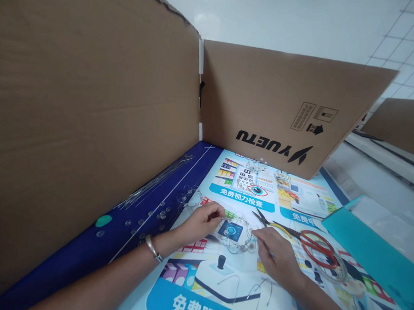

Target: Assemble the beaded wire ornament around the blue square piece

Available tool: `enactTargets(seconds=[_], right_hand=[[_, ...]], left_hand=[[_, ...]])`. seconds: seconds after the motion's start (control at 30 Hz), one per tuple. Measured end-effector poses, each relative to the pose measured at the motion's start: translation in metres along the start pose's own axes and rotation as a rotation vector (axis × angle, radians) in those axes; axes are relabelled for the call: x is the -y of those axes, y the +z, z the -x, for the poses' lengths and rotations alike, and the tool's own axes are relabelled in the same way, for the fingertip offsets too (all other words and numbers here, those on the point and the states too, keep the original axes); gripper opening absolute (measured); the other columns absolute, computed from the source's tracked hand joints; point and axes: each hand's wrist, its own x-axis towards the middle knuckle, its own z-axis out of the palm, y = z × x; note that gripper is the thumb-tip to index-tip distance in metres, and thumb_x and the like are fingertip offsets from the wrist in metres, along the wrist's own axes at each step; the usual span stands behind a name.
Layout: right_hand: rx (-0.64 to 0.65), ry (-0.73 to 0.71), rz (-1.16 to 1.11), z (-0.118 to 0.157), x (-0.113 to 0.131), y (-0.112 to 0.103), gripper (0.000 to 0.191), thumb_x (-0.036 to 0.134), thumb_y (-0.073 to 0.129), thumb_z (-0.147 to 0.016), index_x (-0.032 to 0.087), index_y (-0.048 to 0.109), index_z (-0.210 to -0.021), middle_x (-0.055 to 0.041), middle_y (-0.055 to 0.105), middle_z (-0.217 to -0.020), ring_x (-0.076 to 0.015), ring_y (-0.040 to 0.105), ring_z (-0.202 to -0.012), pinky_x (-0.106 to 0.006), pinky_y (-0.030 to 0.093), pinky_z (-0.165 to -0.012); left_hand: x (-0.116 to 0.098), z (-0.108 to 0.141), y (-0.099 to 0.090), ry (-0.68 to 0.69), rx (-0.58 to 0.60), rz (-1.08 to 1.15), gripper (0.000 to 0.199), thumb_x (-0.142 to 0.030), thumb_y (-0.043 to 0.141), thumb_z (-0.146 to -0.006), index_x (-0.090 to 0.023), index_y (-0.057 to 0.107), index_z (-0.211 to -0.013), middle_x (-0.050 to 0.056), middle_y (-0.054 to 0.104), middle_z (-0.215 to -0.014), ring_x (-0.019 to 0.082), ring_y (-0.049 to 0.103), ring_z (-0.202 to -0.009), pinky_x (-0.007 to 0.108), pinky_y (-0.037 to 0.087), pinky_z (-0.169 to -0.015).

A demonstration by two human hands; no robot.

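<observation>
A blue surface point(91, 260) is partly covered by a printed poster point(279, 295), and two cardboard panels, a left panel point(92, 82) and a back panel point(273, 98), are stood upright and meet in a corner. Black lettering is printed upside down on the back panel.

At the left, one green disc point(104, 221) is seen on the blue surface, with several clear beads point(163, 214) scattered beside it; their exact number cannot be made out. One bundle of thin wires point(152, 182) is laid along the foot of the left panel. One beaded wire tangle point(189, 197) is set near the poster's left edge.

One bracelet point(153, 248) is worn at the wrist of the left hand point(206, 218), whose fingers are pinched closed on the left side of one beaded wire loop point(239, 239). The loop is held just over the middle of the poster, between the two hands; its right side is pinched between the closed thumb and finger of the right hand point(280, 255).

Below the loop, a few bent wire pieces point(261, 296) are spread. Behind it, small beaded clusters point(257, 166) are placed near the back panel. By the right hand, one pair of yellow-handled pliers point(266, 220) and one pair of red-handled scissors point(318, 248) are laid, followed farther right by one turquoise box point(379, 252).
</observation>
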Motion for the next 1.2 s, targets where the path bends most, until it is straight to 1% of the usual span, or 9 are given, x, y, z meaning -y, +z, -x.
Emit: enactTargets(seconds=[0.13, 0.3, 0.4, 0.53, 0.67, 0.77, 0.83, 0.97, 1.2], right_hand=[[-0.027, 0.005, -0.005, -0.002, 0.002, 0.001, 0.025, 0.012, 0.045, -0.081, 0.021, 0.056, -0.102, -0.0061, 0.059, -0.091, -0.0169, 0.056, -0.086, -0.031, 0.047, -0.074], [-0.014, 0.033, -0.038, -0.005, -0.002, 0.001, 0.02, 0.012, 0.046, -0.08, 0.02, 0.056, -0.095, -0.005, 0.058, -0.085, -0.0155, 0.056, -0.079, -0.029, 0.046, -0.069], [-0.048, 0.034, -0.065, -0.006, -0.005, 0.0, 0.019, 0.01, 0.047, -0.079, 0.019, 0.056, -0.092, -0.0048, 0.057, -0.083, -0.0155, 0.055, -0.079, -0.03, 0.045, -0.069], [-0.041, 0.057, -0.074, -0.005, -0.009, -0.001, 0.018, 0.009, 0.047, -0.077, 0.02, 0.057, -0.088, -0.0042, 0.055, -0.081, -0.0154, 0.054, -0.075, -0.029, 0.045, -0.067], [-0.022, 0.09, -0.053, -0.004, -0.01, 0.0, 0.018, 0.01, 0.046, -0.077, 0.02, 0.057, -0.087, -0.0039, 0.054, -0.077, -0.0154, 0.054, -0.072, -0.029, 0.044, -0.065], [-0.027, 0.1, -0.051, -0.005, -0.011, 0.0, 0.018, 0.01, 0.046, -0.078, 0.02, 0.058, -0.086, -0.0035, 0.054, -0.075, -0.015, 0.053, -0.07, -0.028, 0.043, -0.062], [-0.04, 0.087, -0.055, -0.005, -0.011, 0.001, 0.018, 0.01, 0.046, -0.078, 0.02, 0.058, -0.087, -0.0032, 0.054, -0.075, -0.0145, 0.053, -0.069, -0.027, 0.043, -0.061], [-0.047, 0.07, -0.041, -0.006, -0.01, 0.002, 0.017, 0.011, 0.046, -0.078, 0.02, 0.059, -0.086, -0.0026, 0.055, -0.073, -0.0138, 0.054, -0.066, -0.026, 0.043, -0.06], [0.005, 0.071, 0.008, -0.005, -0.008, 0.003, 0.018, 0.014, 0.044, -0.08, 0.021, 0.06, -0.086, -0.0028, 0.056, -0.072, -0.0143, 0.054, -0.065, -0.027, 0.043, -0.059]], left_hand=[[-0.003, 0.001, 0.0, 0.019, 0.005, 0.002, 0.01, -0.012, 0.045, -0.077, -0.015, 0.053, -0.083, 0.001, 0.054, -0.082, 0.012, 0.049, -0.075, 0.022, 0.04, -0.068], [-0.004, -0.001, 0.0, -0.018, 0.028, 0.006, 0.008, -0.014, 0.045, -0.078, -0.015, 0.053, -0.08, -0.001, 0.052, -0.075, 0.01, 0.047, -0.066, 0.02, 0.039, -0.06], [-0.005, -0.001, -0.002, -0.024, 0.041, -0.017, 0.012, -0.012, 0.044, -0.078, -0.015, 0.054, -0.084, -0.001, 0.053, -0.077, 0.01, 0.047, -0.067, 0.019, 0.039, -0.06], [-0.01, 0.001, -0.009, 0.038, 0.048, -0.104, 0.015, -0.007, 0.043, -0.076, -0.014, 0.055, -0.081, 0.001, 0.054, -0.078, 0.011, 0.05, -0.069, 0.022, 0.041, -0.064], [-0.012, 0.003, -0.02, 0.233, 0.183, -0.203, 0.02, -0.002, 0.042, -0.072, -0.014, 0.057, -0.076, 0.002, 0.055, -0.077, 0.012, 0.052, -0.075, 0.024, 0.042, -0.071], [-0.009, 0.003, -0.026, 0.292, 0.31, -0.327, 0.025, 0.0, 0.042, -0.07, -0.015, 0.06, -0.079, 0.003, 0.057, -0.08, 0.012, 0.053, -0.073, 0.022, 0.042, -0.068], [-0.006, 0.003, -0.028, 0.296, 0.341, -0.398, 0.026, 0.0, 0.042, -0.069, -0.015, 0.061, -0.079, 0.003, 0.059, -0.08, 0.011, 0.054, -0.072, 0.022, 0.042, -0.068], [-0.001, 0.003, -0.028, 0.269, 0.329, -0.456, 0.026, -0.001, 0.044, -0.069, -0.016, 0.063, -0.079, 0.001, 0.061, -0.078, 0.011, 0.055, -0.071, 0.021, 0.042, -0.068], [-0.002, 0.002, -0.029, 0.227, 0.319, -0.348, 0.031, -0.004, 0.046, -0.071, -0.018, 0.067, -0.088, 0.002, 0.066, -0.079, 0.011, 0.059, -0.068, 0.02, 0.044, -0.064]])
